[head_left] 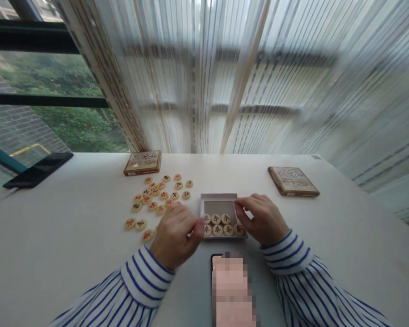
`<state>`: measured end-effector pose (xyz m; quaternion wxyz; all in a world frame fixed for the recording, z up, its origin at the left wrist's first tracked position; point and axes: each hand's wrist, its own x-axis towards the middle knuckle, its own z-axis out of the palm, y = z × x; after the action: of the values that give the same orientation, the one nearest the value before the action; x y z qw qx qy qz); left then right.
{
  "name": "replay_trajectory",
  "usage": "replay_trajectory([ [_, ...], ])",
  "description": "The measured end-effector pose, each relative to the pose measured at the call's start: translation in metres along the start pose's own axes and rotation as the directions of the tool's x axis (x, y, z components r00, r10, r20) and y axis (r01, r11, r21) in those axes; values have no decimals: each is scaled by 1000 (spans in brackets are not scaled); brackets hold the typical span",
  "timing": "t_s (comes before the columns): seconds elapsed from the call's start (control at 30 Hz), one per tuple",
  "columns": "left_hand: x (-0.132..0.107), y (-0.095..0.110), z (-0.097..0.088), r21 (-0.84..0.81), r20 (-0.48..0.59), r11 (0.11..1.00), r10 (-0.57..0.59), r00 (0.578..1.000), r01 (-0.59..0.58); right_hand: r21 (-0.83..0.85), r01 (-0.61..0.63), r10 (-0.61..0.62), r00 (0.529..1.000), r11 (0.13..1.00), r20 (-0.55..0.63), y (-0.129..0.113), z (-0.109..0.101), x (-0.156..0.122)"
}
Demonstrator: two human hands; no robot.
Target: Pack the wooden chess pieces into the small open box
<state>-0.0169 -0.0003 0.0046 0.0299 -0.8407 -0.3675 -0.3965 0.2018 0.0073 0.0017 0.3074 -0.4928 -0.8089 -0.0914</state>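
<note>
A shallow open box (219, 197) holds two rows of round xiangqi pieces (217, 230) with black characters, filling its near part. My left hand (179, 234) is closed beside the box's left edge, next to the loose pieces; its fingertips face away, so what they hold is hidden. At the opposite side, my right hand (261, 218) pinches the box's right wall between thumb and forefinger. Loose xiangqi pieces (152, 206), with red and black characters, lie scattered on the table left of the box, some partly behind my left hand.
On the white table (88, 227), a printed box lid (143, 162) lies at the back left and a similar flat box (293, 180) at the right. A black phone (41, 169) with a cable is far left; another, pixelated phone (231, 290) is in front.
</note>
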Motion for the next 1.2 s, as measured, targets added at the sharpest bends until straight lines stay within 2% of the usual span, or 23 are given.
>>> replay_trajectory([
  [0.07,-1,-5,-2,6,-26,999,-43,999,43,-26,-85,85,996,996,-2,0,0,0],
  [0.13,-2,-9,-3,6,-29,996,-87,996,88,-82,-233,237,971,969,42,2,-1,0],
  [0.23,-2,-11,-4,23,-46,991,-132,990,133,-211,-419,458,867,883,198,5,-1,1],
  [0.3,-2,-12,-4,40,-63,987,-150,987,153,-260,-450,515,798,854,312,6,0,1],
  [0.4,-2,-15,-8,53,-100,981,-183,978,189,-260,-452,521,757,853,394,6,3,2],
  [0.5,-4,-22,-14,61,-167,966,-239,957,251,-238,-458,516,751,857,413,4,4,2],
  [0.6,-4,-30,-23,44,-223,934,-337,915,355,-210,-461,505,752,862,423,3,5,2],
  [0.7,-2,-35,-34,4,-225,887,-450,865,462,-167,-459,483,763,873,430,4,6,2],
  [0.77,1,-38,-41,-5,-204,868,-487,850,496,-126,-459,465,773,879,432,4,7,2],
  [0.93,0,-52,-50,-3,-137,857,-511,848,516,-43,-489,458,777,871,432,5,9,2],
  [1.03,-7,-63,-48,41,-121,846,-525,843,532,-18,-505,462,775,863,431,4,9,2],
  [1.2,-18,-75,-45,118,-32,853,-509,860,509,-35,-536,509,777,844,370,6,10,1],
])
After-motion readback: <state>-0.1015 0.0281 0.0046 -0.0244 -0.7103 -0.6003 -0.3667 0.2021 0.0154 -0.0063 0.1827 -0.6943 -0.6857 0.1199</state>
